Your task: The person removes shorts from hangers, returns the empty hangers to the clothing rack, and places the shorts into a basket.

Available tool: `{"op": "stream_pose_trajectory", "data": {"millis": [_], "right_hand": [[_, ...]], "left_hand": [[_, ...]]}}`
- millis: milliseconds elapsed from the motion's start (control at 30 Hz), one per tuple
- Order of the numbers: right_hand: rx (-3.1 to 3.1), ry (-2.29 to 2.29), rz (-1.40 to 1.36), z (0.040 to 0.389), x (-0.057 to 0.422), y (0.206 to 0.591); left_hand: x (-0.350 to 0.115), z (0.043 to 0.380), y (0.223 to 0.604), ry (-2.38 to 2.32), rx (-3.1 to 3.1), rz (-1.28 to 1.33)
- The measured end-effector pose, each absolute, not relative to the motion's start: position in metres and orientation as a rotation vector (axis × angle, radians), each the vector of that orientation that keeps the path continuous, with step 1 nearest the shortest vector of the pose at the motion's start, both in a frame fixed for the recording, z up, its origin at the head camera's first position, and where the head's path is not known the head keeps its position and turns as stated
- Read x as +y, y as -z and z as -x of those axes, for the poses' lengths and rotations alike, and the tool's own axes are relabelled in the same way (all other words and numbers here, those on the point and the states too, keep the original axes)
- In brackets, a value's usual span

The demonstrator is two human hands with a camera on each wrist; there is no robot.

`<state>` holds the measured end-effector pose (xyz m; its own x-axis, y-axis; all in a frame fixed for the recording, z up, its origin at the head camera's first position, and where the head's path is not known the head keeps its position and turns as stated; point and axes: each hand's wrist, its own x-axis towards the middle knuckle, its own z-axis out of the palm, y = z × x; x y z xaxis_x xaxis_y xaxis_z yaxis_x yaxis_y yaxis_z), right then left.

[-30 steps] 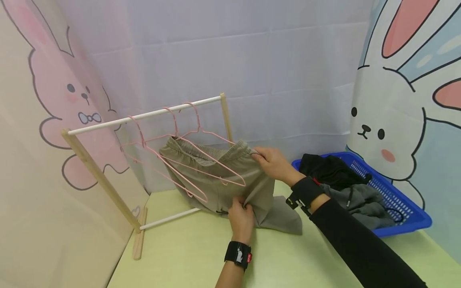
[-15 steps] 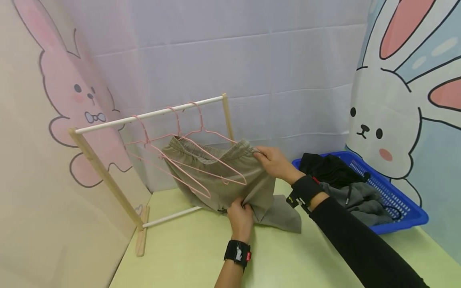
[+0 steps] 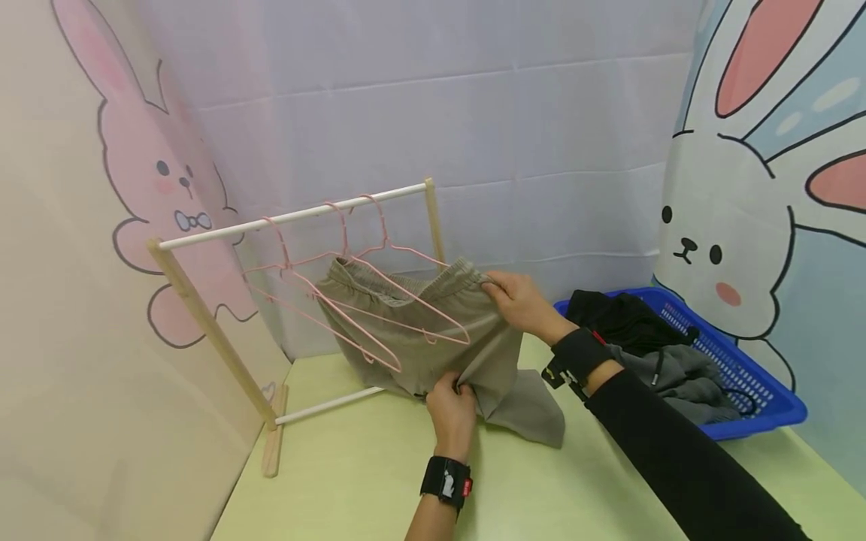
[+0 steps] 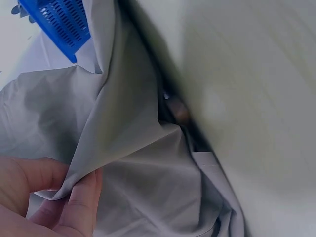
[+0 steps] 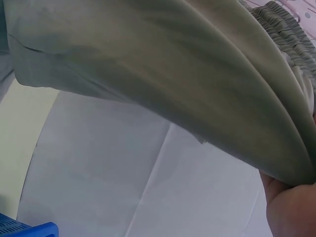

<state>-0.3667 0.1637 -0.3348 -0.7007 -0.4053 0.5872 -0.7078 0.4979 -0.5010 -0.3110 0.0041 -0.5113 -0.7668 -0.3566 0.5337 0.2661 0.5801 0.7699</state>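
A pair of grey-khaki elastic-waist pants (image 3: 433,338) hangs spread out at the rack, its lower part trailing on the table. My right hand (image 3: 524,306) grips the right end of the gathered waistband. Lower down, my left hand (image 3: 452,415) pinches a fold of the cloth between thumb and fingers, as the left wrist view shows on the pants (image 4: 133,118). A pink hanger (image 3: 406,323) crosses in front of the pants. Another pink hanger (image 3: 384,225) is partly hidden behind them, and a further pink hanger (image 3: 284,252) hangs to the left.
The rack has a white rail (image 3: 298,216) and wooden posts (image 3: 210,327), with a wooden foot (image 3: 273,447) on the light green table (image 3: 338,481). At the right stands a blue basket (image 3: 778,409) holding black clothing (image 3: 619,319) and grey clothing (image 3: 690,376). A white curtain backs everything.
The head view has shifted slightly, so the rack appears further right. Both hands keep their holds on the pants, which have barely moved.
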Motion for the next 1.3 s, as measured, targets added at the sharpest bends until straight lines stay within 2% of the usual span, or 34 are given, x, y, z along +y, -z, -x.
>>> {"op": "stream_pose_trajectory", "data": {"millis": [633, 933, 1300], "right_hand": [[-2.349, -1.042, -0.784, 0.348, 0.172, 0.311], [-2.365, -1.114, -0.761, 0.329, 0.195, 0.301], [-2.294, -0.968, -0.628, 0.291, 0.242, 0.306]], "left_hand": [[0.015, 0.291, 0.489, 1.25, -2.13, 0.038], [0.027, 0.278, 0.48, 1.329, -2.13, 0.125], [0.053, 0.247, 0.482, 1.342, -2.166, 0.373]]}}
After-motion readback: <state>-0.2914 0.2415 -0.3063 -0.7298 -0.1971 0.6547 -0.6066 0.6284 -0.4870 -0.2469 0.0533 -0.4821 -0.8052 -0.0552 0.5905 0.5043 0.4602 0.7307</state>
